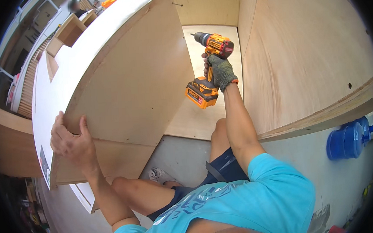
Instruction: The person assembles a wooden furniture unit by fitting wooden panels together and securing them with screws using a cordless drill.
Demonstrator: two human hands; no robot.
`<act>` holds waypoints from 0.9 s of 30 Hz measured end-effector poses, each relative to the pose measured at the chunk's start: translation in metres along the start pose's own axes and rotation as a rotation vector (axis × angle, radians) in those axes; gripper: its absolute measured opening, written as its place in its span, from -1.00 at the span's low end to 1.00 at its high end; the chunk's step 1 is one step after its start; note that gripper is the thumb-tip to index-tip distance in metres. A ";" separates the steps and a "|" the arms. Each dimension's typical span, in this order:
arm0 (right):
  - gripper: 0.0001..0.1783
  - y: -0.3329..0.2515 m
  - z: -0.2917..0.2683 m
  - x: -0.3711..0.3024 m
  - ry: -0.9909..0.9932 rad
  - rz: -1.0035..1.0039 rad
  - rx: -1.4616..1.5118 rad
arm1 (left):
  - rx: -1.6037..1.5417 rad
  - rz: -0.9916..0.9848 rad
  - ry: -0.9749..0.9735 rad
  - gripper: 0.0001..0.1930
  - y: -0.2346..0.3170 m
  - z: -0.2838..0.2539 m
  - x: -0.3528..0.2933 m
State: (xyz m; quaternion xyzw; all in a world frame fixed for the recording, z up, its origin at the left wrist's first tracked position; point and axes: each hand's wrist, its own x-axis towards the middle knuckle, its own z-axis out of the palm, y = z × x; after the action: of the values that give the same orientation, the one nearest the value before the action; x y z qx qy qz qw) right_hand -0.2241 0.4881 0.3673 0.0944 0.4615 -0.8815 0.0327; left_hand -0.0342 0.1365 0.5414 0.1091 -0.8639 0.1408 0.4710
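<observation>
My right hand [222, 70], in a grey-green knit glove with an orange cuff, is wrapped round the grip of a yellow and black cordless drill [214, 43]. The drill points to the upper left, with its battery pack hanging below my hand. My bare left hand [73, 141] rests on the edge of a large plywood panel [130, 81], thumb on the wood face and fingers over the white outer side. A screw [177, 4] sticks out from the panel near its far top corner, left of the drill.
A tall plywood side [301, 60] stands on the right, and a plywood board [195, 116] lies between the two sides. Blue water jugs [346, 139] are on the grey floor at right. Wooden boxes [69, 32] sit at the upper left, with a person [76, 9] beyond them.
</observation>
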 end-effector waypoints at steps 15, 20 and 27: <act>-0.70 -0.059 0.022 -0.024 -0.266 -0.288 -0.021 | -0.010 -0.026 0.009 -0.42 -0.010 0.001 -0.010; -0.71 -0.053 0.025 -0.025 -0.209 -0.292 -0.089 | 0.001 -0.017 0.037 -0.41 -0.014 0.006 -0.019; -0.72 -0.053 0.026 -0.030 -0.203 -0.312 -0.164 | -0.025 -0.018 0.056 -0.40 -0.022 0.010 -0.027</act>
State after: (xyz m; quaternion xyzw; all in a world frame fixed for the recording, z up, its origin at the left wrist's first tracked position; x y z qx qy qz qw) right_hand -0.2062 0.4961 0.4303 -0.0703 0.5351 -0.8404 -0.0502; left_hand -0.0206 0.1142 0.5169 0.1072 -0.8512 0.1286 0.4975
